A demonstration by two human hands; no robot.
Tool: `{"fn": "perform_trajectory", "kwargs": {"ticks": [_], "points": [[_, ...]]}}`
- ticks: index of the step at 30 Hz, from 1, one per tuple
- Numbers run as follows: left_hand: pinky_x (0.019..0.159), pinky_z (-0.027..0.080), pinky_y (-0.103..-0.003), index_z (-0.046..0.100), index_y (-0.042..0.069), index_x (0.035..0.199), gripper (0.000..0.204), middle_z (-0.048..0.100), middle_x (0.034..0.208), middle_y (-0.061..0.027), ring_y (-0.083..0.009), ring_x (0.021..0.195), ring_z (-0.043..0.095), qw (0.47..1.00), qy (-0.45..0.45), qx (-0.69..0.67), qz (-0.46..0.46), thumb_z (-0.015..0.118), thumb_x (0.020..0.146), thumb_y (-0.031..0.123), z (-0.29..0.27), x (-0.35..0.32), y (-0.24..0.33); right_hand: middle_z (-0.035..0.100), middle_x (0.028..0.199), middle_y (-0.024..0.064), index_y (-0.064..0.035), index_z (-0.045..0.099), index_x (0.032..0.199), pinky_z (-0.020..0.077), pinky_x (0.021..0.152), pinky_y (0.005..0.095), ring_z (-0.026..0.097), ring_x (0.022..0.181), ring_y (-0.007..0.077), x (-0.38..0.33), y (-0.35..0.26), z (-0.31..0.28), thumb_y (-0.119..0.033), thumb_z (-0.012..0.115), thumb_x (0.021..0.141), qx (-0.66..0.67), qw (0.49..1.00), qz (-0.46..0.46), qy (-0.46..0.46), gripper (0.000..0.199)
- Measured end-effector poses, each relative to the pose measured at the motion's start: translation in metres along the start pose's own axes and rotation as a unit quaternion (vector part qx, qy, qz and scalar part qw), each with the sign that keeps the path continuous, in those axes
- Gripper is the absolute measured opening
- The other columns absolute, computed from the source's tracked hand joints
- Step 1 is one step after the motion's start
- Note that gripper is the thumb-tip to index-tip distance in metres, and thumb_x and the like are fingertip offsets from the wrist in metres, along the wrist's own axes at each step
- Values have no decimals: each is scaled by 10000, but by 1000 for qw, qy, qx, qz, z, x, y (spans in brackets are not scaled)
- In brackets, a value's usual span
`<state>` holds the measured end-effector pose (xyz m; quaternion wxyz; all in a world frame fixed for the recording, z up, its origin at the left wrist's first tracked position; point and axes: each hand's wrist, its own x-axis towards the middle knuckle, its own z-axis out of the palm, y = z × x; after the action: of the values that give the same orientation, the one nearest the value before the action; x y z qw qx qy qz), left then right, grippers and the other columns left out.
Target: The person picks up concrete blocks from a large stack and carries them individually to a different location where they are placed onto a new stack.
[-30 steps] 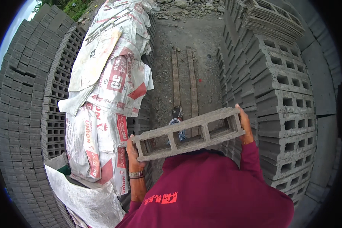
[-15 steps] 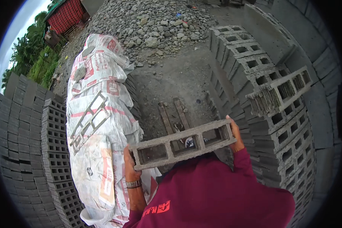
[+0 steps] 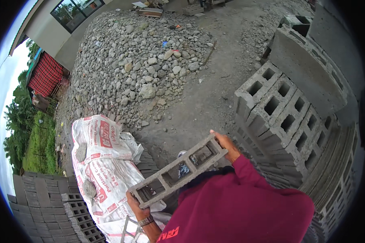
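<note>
Between my two hands I carry one grey hollow concrete block (image 3: 165,181), its three openings facing up and its right end tilted farther away. My left hand (image 3: 136,204) is closed around the near left end, a watch on that wrist. At the far right end my right hand (image 3: 227,146) grips the block, fingertips over the top edge. Through the openings parts of my legs and a shoe show. White cement sacks (image 3: 109,170) lie beside my left hand, covering something stacked beneath, with loose stones on top.
To the right stands a stack of hollow blocks (image 3: 286,109), with a large slab-like block (image 3: 308,65) above. A gravel heap (image 3: 134,69) rises ahead, beside a dirt path (image 3: 207,93). More stacked blocks (image 3: 40,202) stand lower left. A pale building (image 3: 44,32) is far left.
I have moved forward along the sacks toward the gravel heap. The block has tilted more steeply, its right end swinging away. Both hands keep their hold.
</note>
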<state>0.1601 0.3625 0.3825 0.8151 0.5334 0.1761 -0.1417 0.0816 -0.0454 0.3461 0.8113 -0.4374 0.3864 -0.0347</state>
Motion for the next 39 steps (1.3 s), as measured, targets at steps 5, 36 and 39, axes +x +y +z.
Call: {"fn": "perform_trajectory", "kwargs": {"ticks": [5, 36, 39], "points": [[667, 600, -485, 581, 29, 1094, 439, 688, 944, -144, -323, 762, 690, 1000, -11, -18, -6, 407, 969, 412, 94, 162, 21, 658, 893, 103, 30, 675, 997, 480, 689, 350, 599, 804, 182, 145, -61, 33, -471, 630, 912, 28, 999, -15, 4, 510], [670, 571, -456, 603, 66, 1033, 456, 675, 930, -136, -306, 776, 677, 916, -292, 148, -232, 438, 952, 483, 1052, 741, -102, 649, 828, 45, -19, 690, 911, 446, 652, 313, 575, 698, 147, 687, -643, -261, -466, 650, 890, 187, 900, -132, 371, 449], [674, 566, -431, 626, 47, 1043, 481, 692, 895, -123, -285, 750, 678, 905, -305, 180, -237, 449, 960, 487, 1141, 791, -137, 658, 844, 55, -15, 692, 920, 462, 668, 326, 601, 727, 155, 763, -685, -319, -455, 654, 893, 230, 884, -142, 383, 443]]}}
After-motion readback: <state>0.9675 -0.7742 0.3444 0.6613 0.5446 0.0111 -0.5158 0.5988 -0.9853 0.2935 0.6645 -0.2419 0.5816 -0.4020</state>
